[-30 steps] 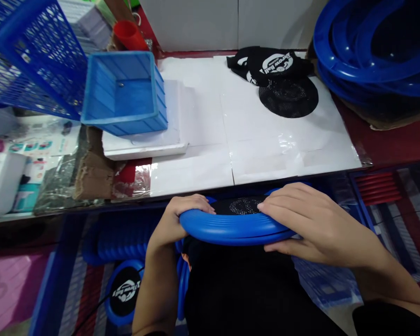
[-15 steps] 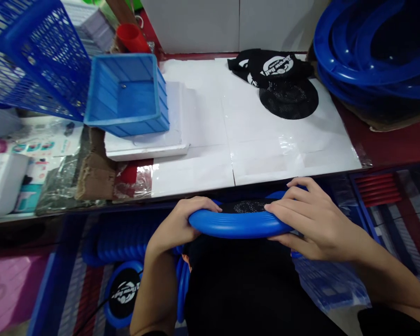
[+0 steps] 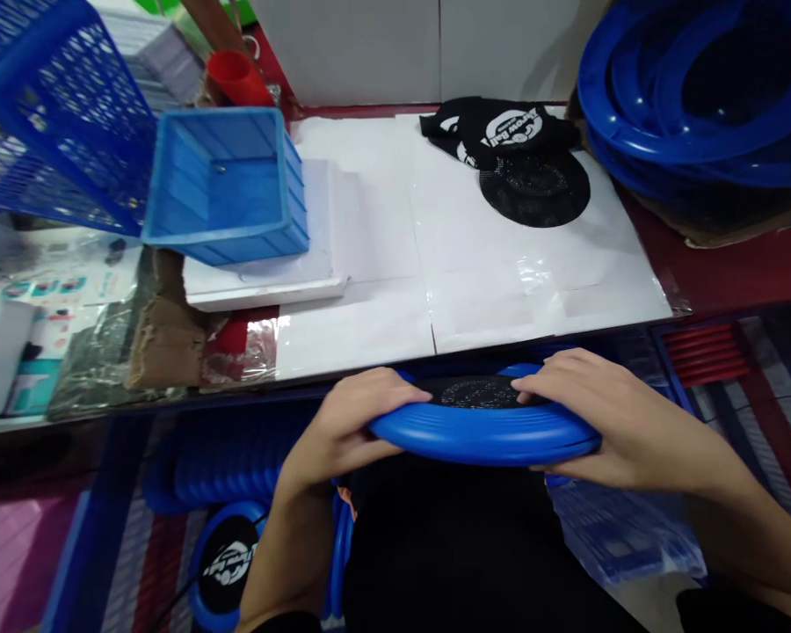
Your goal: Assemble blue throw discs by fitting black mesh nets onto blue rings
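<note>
I hold a blue plastic ring with a black mesh centre (image 3: 481,431) just below the table's front edge. My left hand (image 3: 349,426) grips its left rim, fingers curled over the top. My right hand (image 3: 599,422) is wrapped round the right rim, fingers resting on the black mesh. A black garment covers my lap under the ring.
A white-covered table (image 3: 475,264) carries black mesh pieces with white print (image 3: 514,154), a blue bin (image 3: 228,189) and a blue lattice basket (image 3: 46,114). Stacked blue rings (image 3: 692,88) sit at the right. More blue rings (image 3: 228,563) lie below left.
The ring has shifted slightly right and my right hand has slid further along its right rim. The view has drifted a little.
</note>
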The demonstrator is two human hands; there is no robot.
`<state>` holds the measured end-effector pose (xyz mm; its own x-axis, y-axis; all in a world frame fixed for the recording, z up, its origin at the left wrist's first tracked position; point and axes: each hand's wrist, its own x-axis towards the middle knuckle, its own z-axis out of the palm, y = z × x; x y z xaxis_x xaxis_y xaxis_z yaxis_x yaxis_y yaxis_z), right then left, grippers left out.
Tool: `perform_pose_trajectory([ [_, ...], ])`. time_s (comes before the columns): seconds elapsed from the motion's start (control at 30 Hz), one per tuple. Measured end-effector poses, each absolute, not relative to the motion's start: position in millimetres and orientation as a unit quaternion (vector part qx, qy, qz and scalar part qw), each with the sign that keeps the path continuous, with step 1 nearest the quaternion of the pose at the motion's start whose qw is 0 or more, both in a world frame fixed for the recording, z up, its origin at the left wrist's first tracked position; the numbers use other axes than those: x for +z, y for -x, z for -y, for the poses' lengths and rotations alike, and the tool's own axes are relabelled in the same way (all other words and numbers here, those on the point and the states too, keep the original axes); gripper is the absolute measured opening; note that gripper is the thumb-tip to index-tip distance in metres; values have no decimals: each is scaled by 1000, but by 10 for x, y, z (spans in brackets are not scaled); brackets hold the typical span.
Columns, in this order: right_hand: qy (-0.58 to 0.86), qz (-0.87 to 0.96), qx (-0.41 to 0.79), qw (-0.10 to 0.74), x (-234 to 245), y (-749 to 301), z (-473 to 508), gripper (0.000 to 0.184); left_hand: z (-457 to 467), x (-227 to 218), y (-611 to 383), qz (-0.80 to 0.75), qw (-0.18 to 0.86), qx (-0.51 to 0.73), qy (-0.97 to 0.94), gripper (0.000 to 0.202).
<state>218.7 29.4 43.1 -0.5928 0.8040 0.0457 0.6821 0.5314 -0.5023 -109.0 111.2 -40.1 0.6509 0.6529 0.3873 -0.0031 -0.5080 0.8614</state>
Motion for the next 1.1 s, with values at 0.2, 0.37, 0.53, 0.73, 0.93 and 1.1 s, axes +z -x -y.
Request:
perform_pose_trajectory([
  [0.2, 416, 837, 278, 219, 376, -2392, -264, 43, -1172, -640, 1271, -144, 475, 513, -700, 30],
  [0.37, 401, 847, 270, 221, 413, -2277, -280, 31, -1222, -646, 1287, -149, 478, 508, -701, 30],
  [0.53, 415, 853, 244, 202, 397, -2252, -298, 32, -1174, -371, 1258, -186, 435, 346, -810, 30],
  [0.73, 419, 871, 199, 159, 372, -2179, -290, 30, -1065, -4, 950, -143, 295, 256, -909, 47],
  [0.93, 424, 867, 199, 172, 403, -2208, -232, 39, -1078, 7, 884, -125, 268, 272, -916, 35],
  [1.1, 407, 866, 233, 177, 380, -2235, -222, 45, -1043, -11, 906, -129, 277, 295, -905, 33],
])
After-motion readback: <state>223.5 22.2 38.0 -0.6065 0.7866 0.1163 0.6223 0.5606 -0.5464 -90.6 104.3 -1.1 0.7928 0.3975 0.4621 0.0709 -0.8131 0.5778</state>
